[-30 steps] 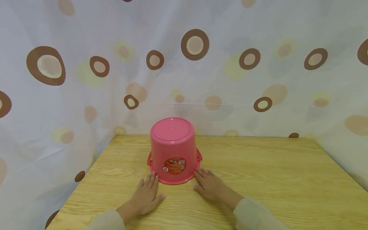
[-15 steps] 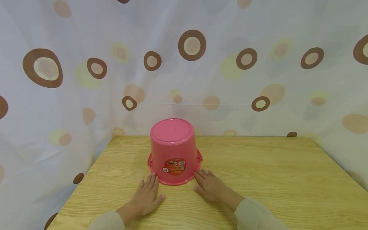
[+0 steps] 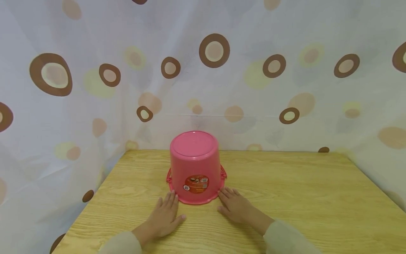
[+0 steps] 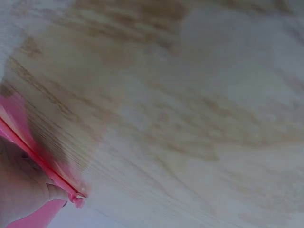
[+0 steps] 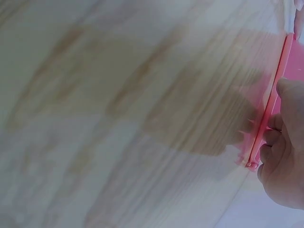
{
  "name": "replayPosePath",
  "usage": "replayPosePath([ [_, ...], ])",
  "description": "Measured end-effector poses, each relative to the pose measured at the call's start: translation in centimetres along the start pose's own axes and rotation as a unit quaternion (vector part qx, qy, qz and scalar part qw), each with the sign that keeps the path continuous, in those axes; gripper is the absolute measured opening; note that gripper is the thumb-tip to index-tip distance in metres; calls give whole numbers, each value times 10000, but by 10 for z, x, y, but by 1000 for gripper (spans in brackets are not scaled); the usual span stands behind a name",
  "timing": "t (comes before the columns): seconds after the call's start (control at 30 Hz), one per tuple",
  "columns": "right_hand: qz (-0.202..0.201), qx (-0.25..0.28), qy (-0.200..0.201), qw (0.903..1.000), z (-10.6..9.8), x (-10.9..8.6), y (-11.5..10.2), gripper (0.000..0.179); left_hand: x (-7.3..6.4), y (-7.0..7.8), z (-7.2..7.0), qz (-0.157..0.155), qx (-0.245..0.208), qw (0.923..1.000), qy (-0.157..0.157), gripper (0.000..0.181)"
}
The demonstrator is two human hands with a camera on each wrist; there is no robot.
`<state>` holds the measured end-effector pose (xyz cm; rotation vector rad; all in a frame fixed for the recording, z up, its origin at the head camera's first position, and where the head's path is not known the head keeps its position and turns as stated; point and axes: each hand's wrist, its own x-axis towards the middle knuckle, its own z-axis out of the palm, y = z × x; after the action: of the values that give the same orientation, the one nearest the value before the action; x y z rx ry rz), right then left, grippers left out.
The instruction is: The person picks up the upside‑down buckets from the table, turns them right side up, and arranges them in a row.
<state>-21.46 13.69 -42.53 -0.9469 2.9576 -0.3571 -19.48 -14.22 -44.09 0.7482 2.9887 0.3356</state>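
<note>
An upside-down pink plastic bucket [image 3: 195, 158] stands on the wooden table, its base facing up and a round red label on its near side. My left hand [image 3: 162, 218] lies low at the bucket's near left, straight fingertips touching the rim. At the near right, my right hand [image 3: 236, 208] touches the rim with extended fingers, thumb held apart. In the left wrist view, part of my left hand [image 4: 21, 190] shows beside the pink rim [image 4: 35, 156]. The right wrist view has my right hand [image 5: 287, 147] with fingertips against the rim. The bucket's inside is hidden.
The wood-grain table [image 3: 285, 190] extends far to the right of the bucket. A white curtain [image 3: 238, 88] with brown-ringed circles hangs behind it and along both sides. The handle [image 3: 223, 172] hangs at the bucket's rim.
Over the last half second the bucket has shifted slightly to the right, and both hands have moved along with it. Their fingers keep the same pose.
</note>
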Motion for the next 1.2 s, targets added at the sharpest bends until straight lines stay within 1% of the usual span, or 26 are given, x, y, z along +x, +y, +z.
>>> replayPosePath([
  [0.27,-37,24,31,10000,1,-6,5,54,2,5,-2,32,-3,9998,-177,75],
  [0.47,-48,42,93,9999,1,-8,8,55,4,8,-3,62,90,9997,-222,75],
  [0.6,-164,180,277,9993,7,-9,15,58,5,8,-2,80,107,9996,-230,75],
  [0.63,-251,107,398,9988,10,-9,17,59,6,8,-2,93,123,9996,-224,75],
  [0.73,-295,152,487,9983,13,-11,21,59,7,8,-1,150,145,9996,-213,75],
  [0.83,-221,99,409,9989,10,-12,20,57,8,8,1,199,157,9995,-197,75],
  [0.87,-125,168,302,9993,8,-12,18,56,8,8,1,210,147,9995,-196,75],
  [1.0,-12,1,168,9999,2,-15,14,54,8,10,0,218,148,9995,-198,75],
  [1.2,39,-17,123,9999,1,-17,15,54,10,12,0,258,94,9994,-215,75],
])
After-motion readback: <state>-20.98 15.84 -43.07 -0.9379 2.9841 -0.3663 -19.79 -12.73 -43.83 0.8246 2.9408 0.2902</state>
